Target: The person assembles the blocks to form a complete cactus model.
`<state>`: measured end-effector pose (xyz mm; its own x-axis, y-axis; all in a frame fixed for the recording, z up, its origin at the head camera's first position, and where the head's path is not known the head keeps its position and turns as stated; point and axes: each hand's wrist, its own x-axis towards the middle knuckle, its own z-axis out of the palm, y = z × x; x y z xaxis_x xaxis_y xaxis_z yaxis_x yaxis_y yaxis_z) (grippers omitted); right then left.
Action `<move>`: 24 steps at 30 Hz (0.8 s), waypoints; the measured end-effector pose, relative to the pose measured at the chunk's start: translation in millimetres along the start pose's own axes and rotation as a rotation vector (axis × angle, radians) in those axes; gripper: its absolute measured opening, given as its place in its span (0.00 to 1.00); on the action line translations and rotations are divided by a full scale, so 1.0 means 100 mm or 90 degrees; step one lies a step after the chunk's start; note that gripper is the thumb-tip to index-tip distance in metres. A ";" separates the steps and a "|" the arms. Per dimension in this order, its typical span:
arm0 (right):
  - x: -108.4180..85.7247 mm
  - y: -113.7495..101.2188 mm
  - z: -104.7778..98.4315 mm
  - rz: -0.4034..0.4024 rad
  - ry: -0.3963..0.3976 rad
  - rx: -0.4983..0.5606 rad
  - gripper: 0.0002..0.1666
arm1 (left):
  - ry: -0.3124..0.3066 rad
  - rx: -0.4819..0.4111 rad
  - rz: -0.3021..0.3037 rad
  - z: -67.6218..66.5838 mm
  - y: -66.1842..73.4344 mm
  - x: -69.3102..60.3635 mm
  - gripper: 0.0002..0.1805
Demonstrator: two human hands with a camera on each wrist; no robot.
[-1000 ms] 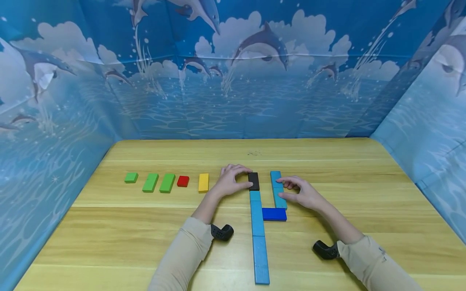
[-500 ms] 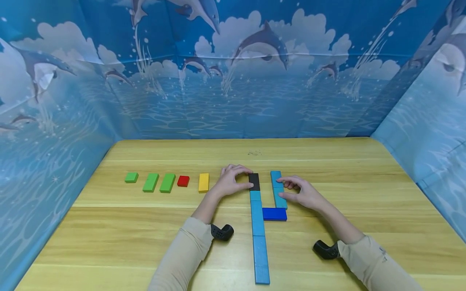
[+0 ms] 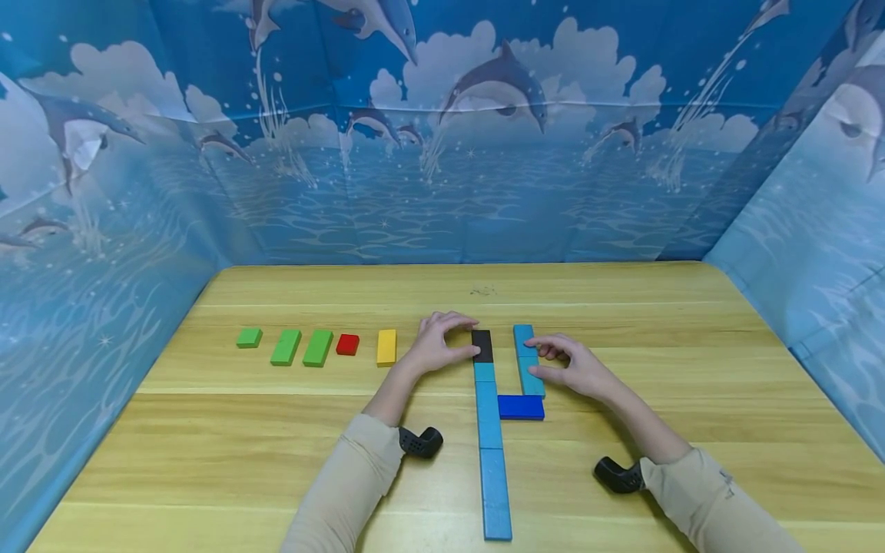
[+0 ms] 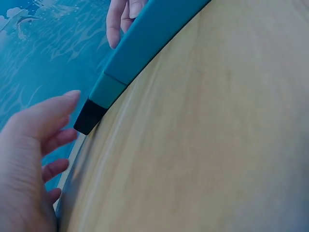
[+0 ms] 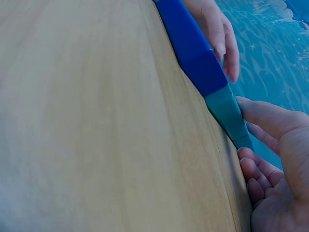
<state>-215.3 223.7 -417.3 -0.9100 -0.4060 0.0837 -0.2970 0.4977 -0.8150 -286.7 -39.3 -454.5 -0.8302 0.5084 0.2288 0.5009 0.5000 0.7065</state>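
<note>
My left hand has its thumb against the left side of a black block, with the index finger near its far end. Below that block, several light blue blocks form a straight column toward me. A dark blue block lies crosswise at the column's right side. From its right end, two light blue blocks stand in a line running away from me. My right hand touches them with thumb and index fingertips. In the right wrist view the right thumb rests beside the light blue block.
To the left lie a yellow block, a small red block, two green blocks and a smaller green block. A dolphin-print cloth closes off the back and sides of the wooden table.
The black block has shifted very slightly toward me, against the light blue column. Both hands stay nearly still.
</note>
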 end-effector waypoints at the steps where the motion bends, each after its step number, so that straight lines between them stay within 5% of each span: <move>1: 0.00 0.00 0.00 0.001 0.000 0.000 0.25 | 0.009 -0.013 0.006 -0.01 0.00 -0.01 0.25; 9: -0.01 -0.02 0.00 -0.001 0.001 0.000 0.25 | 0.088 -0.045 0.046 -0.23 0.06 -0.13 0.27; 20: 0.04 0.29 0.04 -0.015 0.005 0.003 0.25 | 0.102 0.016 -0.022 -0.68 -0.19 -0.55 0.30; 24: 0.01 0.16 0.02 -0.009 0.002 0.007 0.25 | 0.089 0.052 -0.054 -0.78 -0.28 -0.69 0.32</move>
<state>-220.6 229.7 -431.1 -0.9067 -0.4105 0.0971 -0.3068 0.4838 -0.8197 -262.4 -143.3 -437.8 -0.8933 0.3622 0.2660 0.4413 0.5955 0.6713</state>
